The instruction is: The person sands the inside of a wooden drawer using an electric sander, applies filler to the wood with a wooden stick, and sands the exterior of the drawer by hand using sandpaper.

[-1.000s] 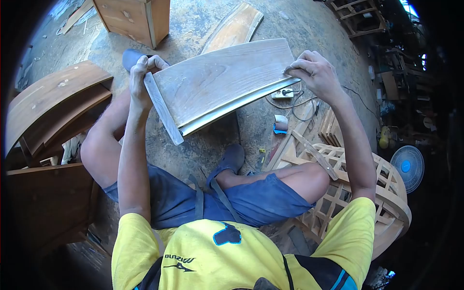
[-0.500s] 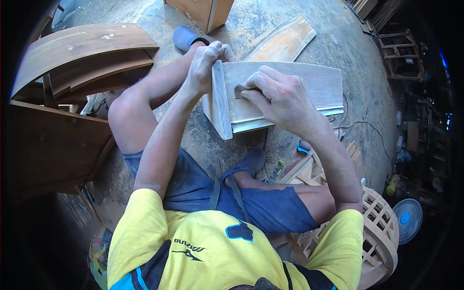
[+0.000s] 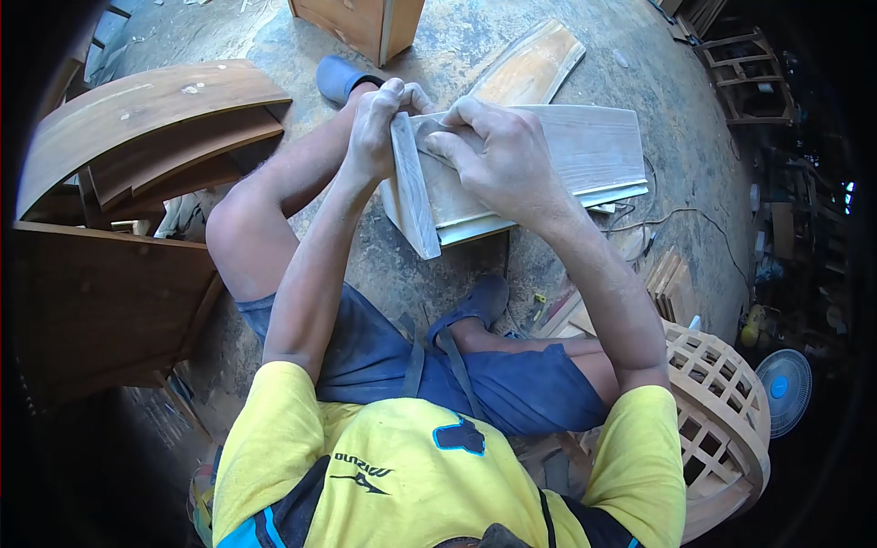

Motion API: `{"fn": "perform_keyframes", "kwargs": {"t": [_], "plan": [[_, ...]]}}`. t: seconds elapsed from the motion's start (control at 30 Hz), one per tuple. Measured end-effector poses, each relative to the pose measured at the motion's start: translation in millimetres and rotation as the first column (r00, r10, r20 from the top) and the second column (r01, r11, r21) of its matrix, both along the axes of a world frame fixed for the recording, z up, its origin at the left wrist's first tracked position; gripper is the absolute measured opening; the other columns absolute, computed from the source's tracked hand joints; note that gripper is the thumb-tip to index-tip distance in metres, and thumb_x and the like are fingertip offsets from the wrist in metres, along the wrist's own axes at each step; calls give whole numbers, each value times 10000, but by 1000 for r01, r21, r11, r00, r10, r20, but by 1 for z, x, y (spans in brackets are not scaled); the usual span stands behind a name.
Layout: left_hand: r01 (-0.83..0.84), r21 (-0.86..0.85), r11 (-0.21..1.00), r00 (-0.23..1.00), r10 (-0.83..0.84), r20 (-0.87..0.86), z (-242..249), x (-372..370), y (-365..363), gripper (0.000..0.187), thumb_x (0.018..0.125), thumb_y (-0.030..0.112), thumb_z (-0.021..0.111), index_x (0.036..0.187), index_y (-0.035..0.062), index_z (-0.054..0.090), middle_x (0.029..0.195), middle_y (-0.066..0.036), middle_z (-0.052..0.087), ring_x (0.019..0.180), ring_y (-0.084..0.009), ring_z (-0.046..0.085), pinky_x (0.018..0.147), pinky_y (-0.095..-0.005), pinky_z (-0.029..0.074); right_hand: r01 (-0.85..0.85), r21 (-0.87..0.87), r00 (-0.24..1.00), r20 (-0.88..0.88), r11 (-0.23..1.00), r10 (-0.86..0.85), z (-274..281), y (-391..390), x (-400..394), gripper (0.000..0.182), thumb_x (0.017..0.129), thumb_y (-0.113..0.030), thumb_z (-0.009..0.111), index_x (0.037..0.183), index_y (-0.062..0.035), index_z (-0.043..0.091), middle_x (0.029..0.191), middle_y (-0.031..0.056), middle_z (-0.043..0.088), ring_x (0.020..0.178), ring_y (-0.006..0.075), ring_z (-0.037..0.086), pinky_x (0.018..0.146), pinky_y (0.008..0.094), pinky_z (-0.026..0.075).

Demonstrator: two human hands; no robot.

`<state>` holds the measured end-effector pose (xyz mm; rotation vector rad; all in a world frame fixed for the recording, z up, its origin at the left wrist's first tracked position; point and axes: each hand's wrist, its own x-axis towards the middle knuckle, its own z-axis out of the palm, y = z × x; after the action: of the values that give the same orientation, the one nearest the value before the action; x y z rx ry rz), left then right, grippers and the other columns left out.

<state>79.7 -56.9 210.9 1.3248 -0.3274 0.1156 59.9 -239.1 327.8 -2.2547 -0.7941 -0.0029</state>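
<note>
A pale, dusty wooden piece (image 3: 585,151) with an upright end board (image 3: 414,187) lies across in front of me. My left hand (image 3: 376,128) grips the top of the end board, its fingers curled over the far side. Bent over the flat face, my right hand (image 3: 498,155) pinches a small grey sanding sheet (image 3: 429,134) against the wood, close to the inner corner by the end board. Dust coats both hands.
Curved brown furniture (image 3: 151,100) stands at the left. Beyond the piece are a wooden cabinet (image 3: 352,26) and a loose panel (image 3: 530,68). A lattice wood frame (image 3: 717,388) and a fan (image 3: 784,388) are at the lower right. A cable (image 3: 699,212) runs over the floor.
My right hand has slid left and slightly up along the wood with the sheet, closer to the end board. My left hand keeps its grip. The whole view has shifted a little.
</note>
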Motion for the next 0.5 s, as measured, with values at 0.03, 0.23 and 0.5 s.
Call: {"fn": "perform_keyframes", "kwargs": {"t": [0.03,0.23,0.5], "plan": [[-14,-4,1000,1000,14,-10,2,2,2,718,1106,494,274,846,-53,658,706,-73,652,623,-120,550,597,-286,420,12,10,1000,6,1000,-12,-2,3,1,148,923,-123,726,902,1,649,830,181,682,803,378,705,726,470,553],[8,-120,993,998,-15,-55,-14,8,-1,753,1087,558,290,848,-51,664,729,-89,668,638,-126,595,601,-262,444,132,30,974,179,991,-135,-15,0,-11,137,932,-166,760,1009,-59,726,834,143,652,720,301,686,686,442,557],[15,-92,996,990,-28,-136,-12,6,4,769,1067,600,320,848,-46,675,707,-80,670,613,-115,590,584,-247,428,458,14,810,405,889,-423,1,-100,8,228,946,-176,780,1138,-66,726,924,148,719,827,299,744,724,417,589]]}}
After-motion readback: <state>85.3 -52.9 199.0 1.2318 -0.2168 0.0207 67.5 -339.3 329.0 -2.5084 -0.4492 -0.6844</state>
